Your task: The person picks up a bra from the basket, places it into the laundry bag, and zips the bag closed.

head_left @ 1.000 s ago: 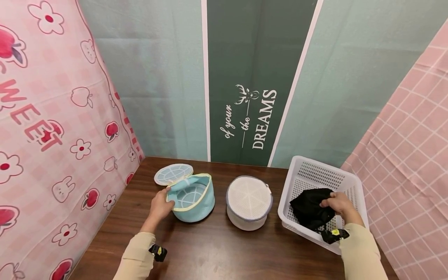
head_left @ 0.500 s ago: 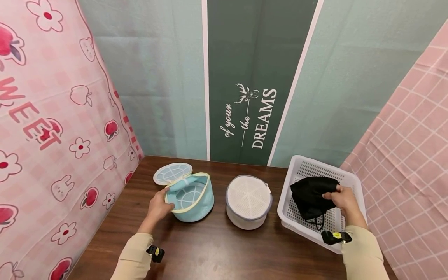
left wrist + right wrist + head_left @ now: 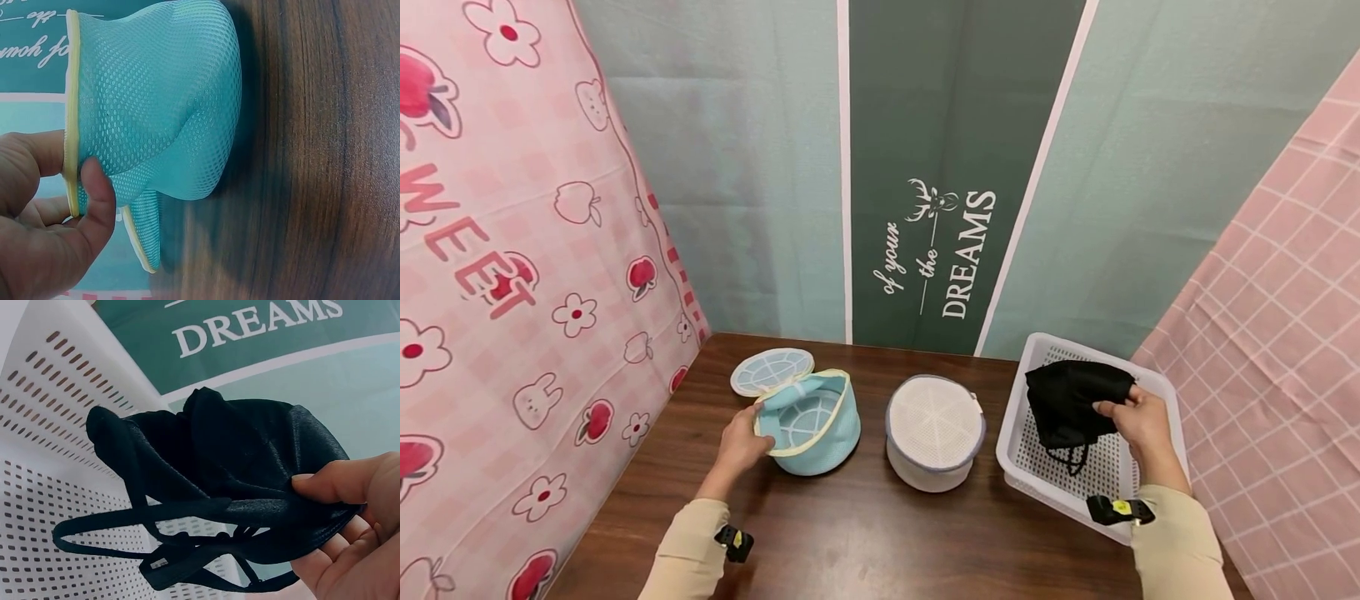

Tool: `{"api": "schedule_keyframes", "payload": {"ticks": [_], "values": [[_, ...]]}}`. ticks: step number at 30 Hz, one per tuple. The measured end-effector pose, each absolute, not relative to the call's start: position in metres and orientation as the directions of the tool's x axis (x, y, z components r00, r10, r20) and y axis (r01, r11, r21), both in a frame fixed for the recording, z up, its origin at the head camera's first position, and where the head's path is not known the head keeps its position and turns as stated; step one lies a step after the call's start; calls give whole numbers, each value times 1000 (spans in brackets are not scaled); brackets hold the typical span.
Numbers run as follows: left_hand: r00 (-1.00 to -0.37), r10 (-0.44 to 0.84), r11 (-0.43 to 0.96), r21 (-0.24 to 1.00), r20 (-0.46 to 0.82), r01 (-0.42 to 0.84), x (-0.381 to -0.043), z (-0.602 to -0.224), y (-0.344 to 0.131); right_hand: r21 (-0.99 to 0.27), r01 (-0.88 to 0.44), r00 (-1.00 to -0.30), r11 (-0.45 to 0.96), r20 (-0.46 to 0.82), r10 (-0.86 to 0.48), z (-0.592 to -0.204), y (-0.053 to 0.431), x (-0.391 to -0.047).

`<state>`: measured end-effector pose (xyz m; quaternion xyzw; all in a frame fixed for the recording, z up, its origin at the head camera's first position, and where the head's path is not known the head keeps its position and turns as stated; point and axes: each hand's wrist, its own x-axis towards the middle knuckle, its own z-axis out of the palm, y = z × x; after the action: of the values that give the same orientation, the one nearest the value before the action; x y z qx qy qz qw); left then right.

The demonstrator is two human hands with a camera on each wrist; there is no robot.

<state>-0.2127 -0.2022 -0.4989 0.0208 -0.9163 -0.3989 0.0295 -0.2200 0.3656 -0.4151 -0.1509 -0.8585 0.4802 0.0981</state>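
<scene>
At the left of the table, a blue mesh laundry bag [image 3: 820, 446] stands with its round lid [image 3: 772, 372] folded back behind it. My left hand [image 3: 743, 437] pinches the bag's yellow-edged rim between thumb and fingers, as the left wrist view also shows. Over the white plastic basket [image 3: 1013, 467], my right hand [image 3: 1142, 421] holds a black bra [image 3: 244, 475] by one side. Its thin straps hang down loosely in the right wrist view. The fingers behind the cloth are partly hidden.
A white mesh laundry bag [image 3: 934, 425] with a grey-blue edge stands closed between the blue bag and the basket. Fabric curtains [image 3: 760, 208] line the back and both sides of the wooden table [image 3: 880, 542].
My right hand has lifted the black bra from low in the basket, and its straps now dangle. The left hand keeps its hold on the blue bag's rim.
</scene>
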Motion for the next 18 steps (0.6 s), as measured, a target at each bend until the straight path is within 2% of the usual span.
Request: {"api": "schedule_keyframes", "payload": {"ticks": [13,18], "values": [[-999,-22,646,763,43,18,-216,-503,-202,-884,93,-909,457,112,402,-402,348,-222],[-999,5,642,766,38,33,-215,-505,-204,-897,21,-915,442,161,370,-394,339,-223]]}}
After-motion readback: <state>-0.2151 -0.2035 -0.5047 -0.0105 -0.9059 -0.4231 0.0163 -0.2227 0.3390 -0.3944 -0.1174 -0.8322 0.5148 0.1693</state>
